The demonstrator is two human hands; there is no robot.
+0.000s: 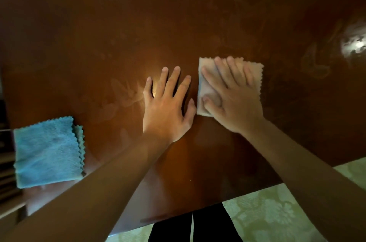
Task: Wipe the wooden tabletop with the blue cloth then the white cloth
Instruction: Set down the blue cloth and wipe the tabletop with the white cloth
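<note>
The glossy wooden tabletop (99, 44) fills most of the view. My right hand (231, 97) lies flat with spread fingers on the folded white cloth (255, 77), pressing it onto the wood right of centre. My left hand (168, 103) rests flat on the bare tabletop just left of that cloth, fingers straight and apart. The folded blue cloth (47, 152) lies by itself near the table's left front corner, away from both hands.
Smear marks and a bright light reflection (354, 44) show on the wood at the right. The table's front edge (227, 198) runs diagonally below my arms, with pale green patterned floor (277, 212) and my dark trouser legs beneath. Dark furniture stands at the far left.
</note>
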